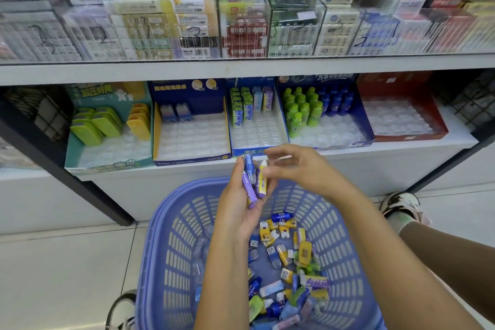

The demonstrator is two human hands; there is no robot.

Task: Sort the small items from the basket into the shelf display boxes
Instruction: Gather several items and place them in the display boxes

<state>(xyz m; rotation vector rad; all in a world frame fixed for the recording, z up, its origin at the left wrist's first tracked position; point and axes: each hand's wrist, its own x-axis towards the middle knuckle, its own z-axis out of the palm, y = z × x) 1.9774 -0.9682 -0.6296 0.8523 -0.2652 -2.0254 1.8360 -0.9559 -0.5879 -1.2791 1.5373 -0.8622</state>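
Gripping a bundle of small items [253, 182] in left hand [238, 209]; pinching its yellow piece with right hand [292, 166] from 3 o'clock. Holding both above basket [166, 249], display boxes [187, 161] standing at 12 o'clock.

Tiled floor [53, 262], sneaker [400, 204] (black-and-white), wire grid [45, 115]

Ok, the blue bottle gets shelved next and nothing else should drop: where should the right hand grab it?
I'd pinch the blue bottle by its far end, coming from the shelf side: it juts past the purple-and-yellow packs in the left hand, which hem in its lower part.
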